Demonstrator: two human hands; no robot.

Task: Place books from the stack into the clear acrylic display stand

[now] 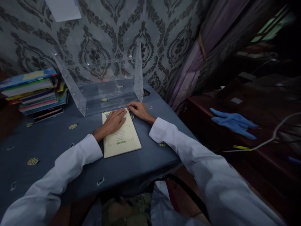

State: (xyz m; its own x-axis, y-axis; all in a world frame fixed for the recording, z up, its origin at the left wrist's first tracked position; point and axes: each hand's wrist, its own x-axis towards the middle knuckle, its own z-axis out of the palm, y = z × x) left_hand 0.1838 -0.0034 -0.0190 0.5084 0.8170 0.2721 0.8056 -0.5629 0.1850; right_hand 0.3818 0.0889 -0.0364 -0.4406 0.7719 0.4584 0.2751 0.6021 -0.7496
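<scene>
A thin cream-coloured book [122,138] with printed text and a green mark lies flat on the table. My left hand [114,121] rests on its upper part, fingers stretched out and palm down. At the book's top right corner is my right hand [139,110], its fingers bent and drawn together against the corner. What the right fingertips pinch there is small and partly hidden, but the book's edge is at them. Just beyond both hands stands a transparent plastic rack [108,106].
Several stacked books [39,94] sit at the table's left. The blue patterned tablecloth [82,171] covers the table. To the right, a blue glove [232,122] and a pale cable [275,135] lie on a dark red surface. A patterned wall [94,53] rises behind the rack.
</scene>
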